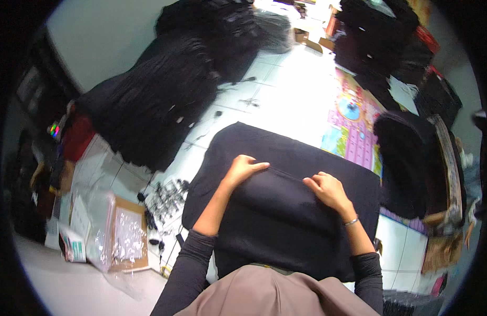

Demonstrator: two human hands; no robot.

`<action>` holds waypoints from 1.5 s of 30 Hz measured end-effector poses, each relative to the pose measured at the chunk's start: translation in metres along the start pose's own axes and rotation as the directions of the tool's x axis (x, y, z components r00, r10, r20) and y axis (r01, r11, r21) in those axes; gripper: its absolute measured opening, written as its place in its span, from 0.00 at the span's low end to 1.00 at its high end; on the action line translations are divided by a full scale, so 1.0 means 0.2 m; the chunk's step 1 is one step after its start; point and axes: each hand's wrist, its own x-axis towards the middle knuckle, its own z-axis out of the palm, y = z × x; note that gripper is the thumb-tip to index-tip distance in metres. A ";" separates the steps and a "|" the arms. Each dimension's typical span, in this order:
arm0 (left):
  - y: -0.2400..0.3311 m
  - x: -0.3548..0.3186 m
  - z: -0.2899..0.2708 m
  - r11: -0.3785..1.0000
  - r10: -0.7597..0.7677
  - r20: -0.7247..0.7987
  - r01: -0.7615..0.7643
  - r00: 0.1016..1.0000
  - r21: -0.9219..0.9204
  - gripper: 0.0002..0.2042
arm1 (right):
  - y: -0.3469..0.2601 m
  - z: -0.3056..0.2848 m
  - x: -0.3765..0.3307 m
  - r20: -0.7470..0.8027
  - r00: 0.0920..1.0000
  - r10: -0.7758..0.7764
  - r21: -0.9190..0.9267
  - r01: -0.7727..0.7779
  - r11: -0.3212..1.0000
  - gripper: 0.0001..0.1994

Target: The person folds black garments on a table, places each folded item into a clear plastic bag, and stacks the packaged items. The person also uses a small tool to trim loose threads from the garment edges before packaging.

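A white tiled floor carries everything here. On it, a large black garment lies spread flat, directly in front of the person. A big pile of black clothes is beyond the garment to its left, and a colourful mat is beyond it to its right. Left of the garment lies a cardboard sheet with small pieces. The left hand and the right hand both pinch a fold of the garment, fingers closed on the cloth.
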 end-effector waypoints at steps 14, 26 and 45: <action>-1.26 -1.41 -1.34 0.768 0.037 -0.985 0.626 0.166 0.135 0.18 | -0.10 0.17 0.04 -0.206 0.958 -0.200 -0.152 0.171 0.973 0.26; -1.87 -1.56 -1.77 0.911 0.028 -0.966 0.391 0.257 0.131 0.10 | -0.11 0.11 0.03 -0.153 0.969 -0.192 -0.056 0.186 0.981 0.27; -1.70 -1.55 -1.94 0.824 -0.310 -0.863 0.565 0.400 -0.034 0.35 | -0.10 -0.30 -0.55 -0.258 0.919 0.298 0.366 -0.193 0.910 0.20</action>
